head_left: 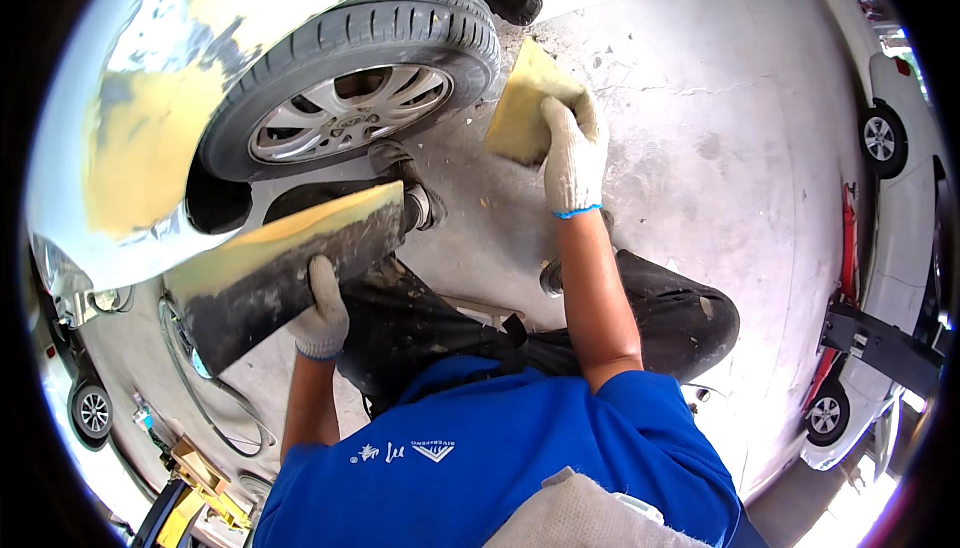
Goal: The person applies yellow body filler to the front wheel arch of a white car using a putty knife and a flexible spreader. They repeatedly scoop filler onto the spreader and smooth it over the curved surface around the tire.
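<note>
In my gloved left hand point(324, 312) is a long dark mixing board point(255, 298), gripped at its lower edge. Yellow body filler point(310, 218) lies in a band along the board's upper edge. My gloved right hand point(577, 156) is closed on a flat yellowish filler spreader point(522, 113), with the thumb on its face; the spreader is apart from board and car. Ahead and to the left is a light car body panel point(62, 163) with broad yellow filler patches point(150, 143). The car's wheel point(350, 113) stands turned outward between the panel and my hands.
My bent legs point(670, 323) are low over the grey concrete floor point(700, 148). At the left a hose point(215, 388) lies on the floor, near a yellow stand point(205, 493). Other white cars stand at the left and right point(890, 248), the right one beside a dark lift arm point(885, 343).
</note>
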The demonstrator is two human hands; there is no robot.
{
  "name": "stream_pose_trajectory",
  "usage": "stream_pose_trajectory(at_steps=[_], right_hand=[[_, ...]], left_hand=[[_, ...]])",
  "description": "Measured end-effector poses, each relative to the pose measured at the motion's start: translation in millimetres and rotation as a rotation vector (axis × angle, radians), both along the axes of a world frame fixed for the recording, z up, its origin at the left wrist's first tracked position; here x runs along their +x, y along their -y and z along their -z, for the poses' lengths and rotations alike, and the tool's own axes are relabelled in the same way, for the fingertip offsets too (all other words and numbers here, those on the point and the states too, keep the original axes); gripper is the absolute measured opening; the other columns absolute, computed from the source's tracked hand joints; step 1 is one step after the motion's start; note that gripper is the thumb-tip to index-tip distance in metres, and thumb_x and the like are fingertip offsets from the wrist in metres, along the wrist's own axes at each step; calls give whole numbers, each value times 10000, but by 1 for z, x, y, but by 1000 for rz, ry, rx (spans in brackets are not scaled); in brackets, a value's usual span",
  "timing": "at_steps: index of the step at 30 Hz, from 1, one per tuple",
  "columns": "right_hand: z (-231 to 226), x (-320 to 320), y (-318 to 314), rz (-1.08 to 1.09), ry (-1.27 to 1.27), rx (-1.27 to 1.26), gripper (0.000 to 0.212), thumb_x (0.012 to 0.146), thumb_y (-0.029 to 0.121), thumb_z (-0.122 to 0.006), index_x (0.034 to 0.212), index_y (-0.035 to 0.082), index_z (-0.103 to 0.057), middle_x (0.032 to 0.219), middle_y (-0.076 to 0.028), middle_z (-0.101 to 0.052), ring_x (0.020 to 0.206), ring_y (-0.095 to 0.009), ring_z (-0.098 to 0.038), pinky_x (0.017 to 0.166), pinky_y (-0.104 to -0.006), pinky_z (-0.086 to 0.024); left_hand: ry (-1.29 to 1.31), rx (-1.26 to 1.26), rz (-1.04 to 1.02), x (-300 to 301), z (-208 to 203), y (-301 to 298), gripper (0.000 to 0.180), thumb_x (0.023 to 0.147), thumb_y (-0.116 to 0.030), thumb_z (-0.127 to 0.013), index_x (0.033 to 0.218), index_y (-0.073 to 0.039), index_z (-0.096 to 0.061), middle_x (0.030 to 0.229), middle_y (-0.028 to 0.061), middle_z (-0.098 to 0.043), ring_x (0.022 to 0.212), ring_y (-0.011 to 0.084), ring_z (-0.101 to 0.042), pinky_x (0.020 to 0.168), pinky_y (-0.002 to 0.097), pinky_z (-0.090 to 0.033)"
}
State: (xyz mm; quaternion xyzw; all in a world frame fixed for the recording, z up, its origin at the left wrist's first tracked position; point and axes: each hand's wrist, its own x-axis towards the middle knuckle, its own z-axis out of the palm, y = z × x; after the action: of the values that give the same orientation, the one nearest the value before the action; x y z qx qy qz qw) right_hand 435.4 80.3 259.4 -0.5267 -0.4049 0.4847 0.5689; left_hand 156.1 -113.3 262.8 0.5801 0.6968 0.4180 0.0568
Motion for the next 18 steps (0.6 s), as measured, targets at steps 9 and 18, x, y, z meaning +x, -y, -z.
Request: stream_pose_trajectory(at_steps=[9,18], right_hand=[[-43,18,88,-125,-108,-48,286,950,83,-587,1209,-27,-637,1059,-57,-681,924,-116,-634,838,-271,-528],[-70,39,119,-52,-45,-40,248,944,99,-613,1147,-33,-668,970,-35,-686,834,-95,-627,759,-254,-526]], left_hand=[[866,36,81,35,-46,-6,320,1057,-205,-554,1258,43,-539,1082,115,-662,806,152,-657,667,270,-562],[1007,168,307,77,-67,2,413,1055,-116,-511,1452,-32,-435,1281,138,-587,978,210,-617,732,345,-521]])
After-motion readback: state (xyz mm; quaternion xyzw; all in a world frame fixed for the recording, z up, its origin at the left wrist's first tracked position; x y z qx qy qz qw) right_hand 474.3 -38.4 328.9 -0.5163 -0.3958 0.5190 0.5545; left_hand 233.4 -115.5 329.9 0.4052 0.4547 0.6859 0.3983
